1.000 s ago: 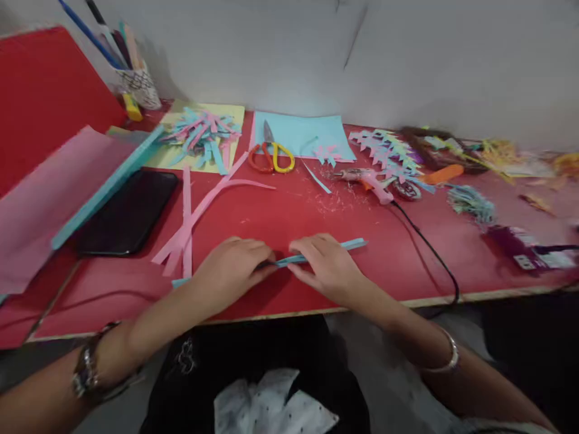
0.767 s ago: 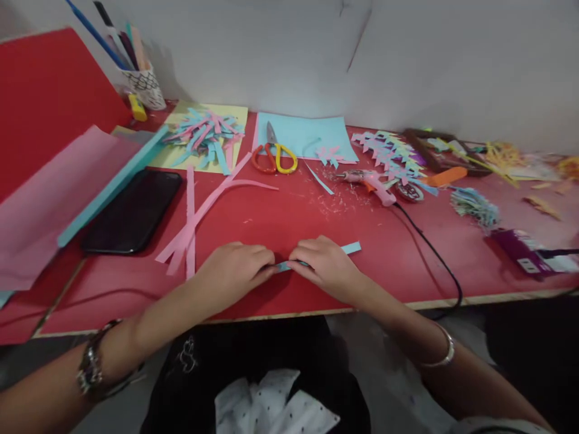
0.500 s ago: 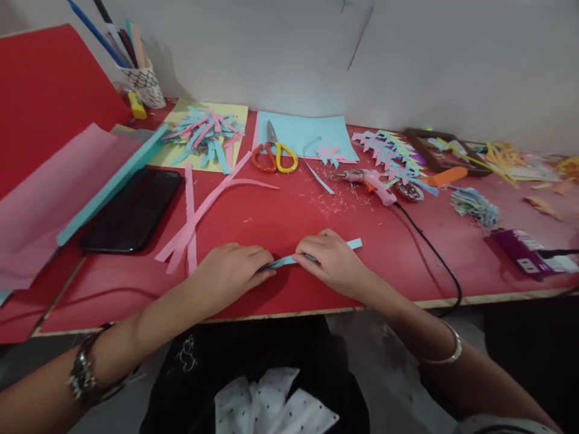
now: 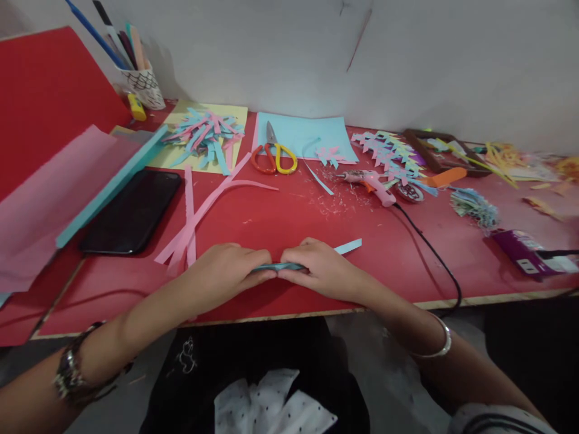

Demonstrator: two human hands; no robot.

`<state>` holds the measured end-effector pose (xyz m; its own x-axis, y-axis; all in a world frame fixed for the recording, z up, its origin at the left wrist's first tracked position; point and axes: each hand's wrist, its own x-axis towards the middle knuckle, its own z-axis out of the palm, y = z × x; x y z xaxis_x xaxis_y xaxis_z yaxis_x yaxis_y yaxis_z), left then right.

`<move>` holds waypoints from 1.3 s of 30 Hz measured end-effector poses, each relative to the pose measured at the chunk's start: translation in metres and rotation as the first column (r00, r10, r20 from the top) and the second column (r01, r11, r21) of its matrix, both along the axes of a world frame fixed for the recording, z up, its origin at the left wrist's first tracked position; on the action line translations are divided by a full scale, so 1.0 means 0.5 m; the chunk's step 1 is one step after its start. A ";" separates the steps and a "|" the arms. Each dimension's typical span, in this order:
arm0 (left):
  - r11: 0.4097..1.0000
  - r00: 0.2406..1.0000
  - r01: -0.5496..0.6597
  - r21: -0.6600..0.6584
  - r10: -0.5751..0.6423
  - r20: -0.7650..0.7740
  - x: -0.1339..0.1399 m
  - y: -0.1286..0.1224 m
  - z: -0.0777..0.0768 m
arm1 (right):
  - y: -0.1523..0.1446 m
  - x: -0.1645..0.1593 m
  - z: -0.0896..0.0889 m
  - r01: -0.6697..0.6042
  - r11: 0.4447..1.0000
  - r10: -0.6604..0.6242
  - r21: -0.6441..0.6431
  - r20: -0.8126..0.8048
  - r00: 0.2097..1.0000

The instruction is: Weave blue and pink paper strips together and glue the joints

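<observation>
Between my two hands stretches a light-blue paper strip [image 4: 348, 246], its free end sticking out past my right hand. My left hand [image 4: 235, 265] pinches one part of it between thumb and fingers. Close beside it, my right hand [image 4: 312, 265] grips the strip as well, the thumb tips almost touching. The section between the fingers looks narrow and folded or twisted; much of it is hidden. To the left of my left hand, several pink paper strips [image 4: 190, 226] lie crossed on the red table [image 4: 271, 211].
Behind my hands lie scissors [image 4: 275, 158], a pink glue gun [image 4: 370, 181] with a black cord, and a pile of fringed paper [image 4: 205, 135]. A black phone [image 4: 133, 211] and pink sheets [image 4: 49, 199] are at left; a purple power strip [image 4: 520, 252] sits at right.
My right hand has slid left along the blue strip, up against my left hand. More of the strip's free end now shows on the right.
</observation>
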<state>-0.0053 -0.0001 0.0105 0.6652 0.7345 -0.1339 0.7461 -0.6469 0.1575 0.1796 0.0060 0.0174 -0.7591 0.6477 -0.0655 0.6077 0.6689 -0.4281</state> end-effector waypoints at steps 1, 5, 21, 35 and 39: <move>1.000 1.000 0.020 -0.007 -0.020 0.007 -0.002 0.001 0.001 | 0.000 0.004 0.002 0.002 1.000 -0.002 -0.017 -0.018 1.000; 0.992 0.997 0.065 -0.107 -0.059 0.056 -0.006 0.001 0.003 | -0.001 0.014 0.006 0.023 0.999 -0.023 -0.046 -0.020 1.000; 0.968 0.944 0.015 -0.249 0.069 0.322 -0.014 0.002 -0.005 | 0.000 0.024 -0.001 0.080 0.996 -0.079 -0.031 0.045 0.996; 0.951 0.952 0.121 0.285 -0.192 0.239 0.009 -0.010 -0.043 | -0.012 0.033 -0.005 -0.042 0.958 -0.005 0.284 0.161 0.987; 0.952 0.967 0.100 0.291 -0.162 0.198 0.009 -0.016 -0.040 | -0.022 0.032 -0.024 -0.048 0.889 0.017 0.454 0.072 0.997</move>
<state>-0.0011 -0.0082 -0.0097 0.7479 0.6265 0.2195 0.6198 -0.7774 0.1070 0.1958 -0.0051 0.0055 -0.7841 0.5934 0.1819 0.5983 0.8006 -0.0326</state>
